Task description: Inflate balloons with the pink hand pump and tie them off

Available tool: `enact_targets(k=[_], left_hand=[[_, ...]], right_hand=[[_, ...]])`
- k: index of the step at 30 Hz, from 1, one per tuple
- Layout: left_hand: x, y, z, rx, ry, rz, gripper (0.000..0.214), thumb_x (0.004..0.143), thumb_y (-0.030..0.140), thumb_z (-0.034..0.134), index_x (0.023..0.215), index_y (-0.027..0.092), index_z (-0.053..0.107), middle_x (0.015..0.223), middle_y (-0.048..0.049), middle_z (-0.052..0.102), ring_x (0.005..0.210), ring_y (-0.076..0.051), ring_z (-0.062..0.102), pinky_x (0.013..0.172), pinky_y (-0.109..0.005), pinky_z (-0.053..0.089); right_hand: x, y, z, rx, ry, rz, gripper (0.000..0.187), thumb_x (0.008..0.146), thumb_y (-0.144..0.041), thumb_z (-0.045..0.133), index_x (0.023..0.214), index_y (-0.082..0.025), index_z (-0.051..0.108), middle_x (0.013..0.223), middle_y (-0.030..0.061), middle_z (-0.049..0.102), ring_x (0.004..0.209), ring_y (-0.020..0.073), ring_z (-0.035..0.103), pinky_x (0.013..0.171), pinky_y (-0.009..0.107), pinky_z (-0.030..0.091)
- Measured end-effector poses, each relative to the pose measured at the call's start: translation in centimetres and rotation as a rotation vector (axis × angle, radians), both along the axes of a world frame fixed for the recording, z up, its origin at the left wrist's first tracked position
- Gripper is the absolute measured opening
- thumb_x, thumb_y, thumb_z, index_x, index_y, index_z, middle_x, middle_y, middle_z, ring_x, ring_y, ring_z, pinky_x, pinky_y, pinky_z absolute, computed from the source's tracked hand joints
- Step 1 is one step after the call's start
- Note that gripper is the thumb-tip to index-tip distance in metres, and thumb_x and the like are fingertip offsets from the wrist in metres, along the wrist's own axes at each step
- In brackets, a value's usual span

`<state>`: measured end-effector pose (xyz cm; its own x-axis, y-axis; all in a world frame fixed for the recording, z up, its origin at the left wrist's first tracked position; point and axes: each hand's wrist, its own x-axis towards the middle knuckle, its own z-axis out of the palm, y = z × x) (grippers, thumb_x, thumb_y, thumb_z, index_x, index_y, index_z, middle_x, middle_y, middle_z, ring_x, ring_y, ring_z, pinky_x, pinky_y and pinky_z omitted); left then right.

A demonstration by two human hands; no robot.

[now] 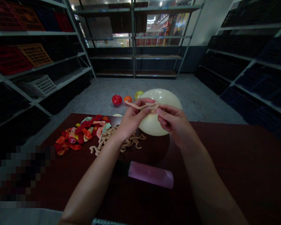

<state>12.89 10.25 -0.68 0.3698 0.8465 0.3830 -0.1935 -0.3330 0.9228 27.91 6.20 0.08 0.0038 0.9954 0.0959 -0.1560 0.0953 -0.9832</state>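
A pale yellow inflated balloon [162,100] is held up over the dark red table [236,162]. My left hand [131,120] pinches the balloon's stretched neck [142,106] and pulls it leftward. My right hand [172,122] is closed around the neck's base, just under the balloon. A tangle of tan string [112,137] lies on the table below my left wrist. Beside the string lies a heap of flat red, orange and pale uninflated balloons [81,134].
A pink cylinder-shaped pump [150,175] lies on the table near me. Small red [116,99], orange [127,99] and yellow-green [138,94] balloons sit on the floor beyond the table. Metal shelving with crates lines both sides and the back wall.
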Motion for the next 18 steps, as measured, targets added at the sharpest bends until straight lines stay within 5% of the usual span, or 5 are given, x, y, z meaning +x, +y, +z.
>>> enact_targets(k=[5, 10, 15, 18], left_hand=[[0.9, 0.6, -0.8, -0.112, -0.117, 0.226, 0.023, 0.086, 0.036, 0.065, 0.095, 0.02, 0.05, 0.063, 0.0051, 0.052, 0.053, -0.008, 0.05, 0.051, -0.021, 0.039], [1.5, 0.6, -1.1, -0.217, -0.206, 0.319, 0.039, 0.081, 0.048, 0.069, 0.074, 0.02, 0.043, 0.053, 0.0071, 0.04, 0.046, -0.006, 0.04, 0.045, -0.021, 0.034], [1.1, 0.2, 0.1, -0.281, -0.173, 0.25, 0.053, 0.088, 0.067, 0.044, 0.063, 0.02, 0.044, 0.054, 0.001, 0.042, 0.049, -0.01, 0.045, 0.048, -0.025, 0.039], [0.6, 0.0, 0.6, -0.244, -0.134, 0.128, 0.055, 0.092, 0.063, 0.032, 0.064, 0.019, 0.05, 0.062, -0.0046, 0.054, 0.059, -0.014, 0.055, 0.056, -0.029, 0.044]], right_hand=[[-0.8, -0.1, -0.2, 0.001, -0.035, 0.005, 0.024, 0.075, -0.04, 0.07, 0.084, -0.019, 0.065, 0.047, -0.0093, 0.039, 0.039, 0.0036, 0.027, 0.035, 0.021, 0.015], [-1.7, -0.3, -0.3, -0.004, -0.035, 0.017, 0.026, 0.071, -0.042, 0.073, 0.08, -0.019, 0.064, 0.045, -0.0099, 0.04, 0.037, 0.0033, 0.028, 0.034, 0.021, 0.015], [-1.8, -0.4, -0.1, -0.014, -0.043, 0.028, 0.027, 0.071, -0.043, 0.073, 0.081, -0.019, 0.065, 0.045, -0.0095, 0.041, 0.036, 0.0035, 0.028, 0.034, 0.021, 0.017], [-1.5, -0.4, -0.1, 0.001, -0.043, -0.009, 0.024, 0.073, -0.04, 0.071, 0.082, -0.019, 0.065, 0.046, -0.0091, 0.041, 0.037, 0.0037, 0.029, 0.034, 0.021, 0.017]])
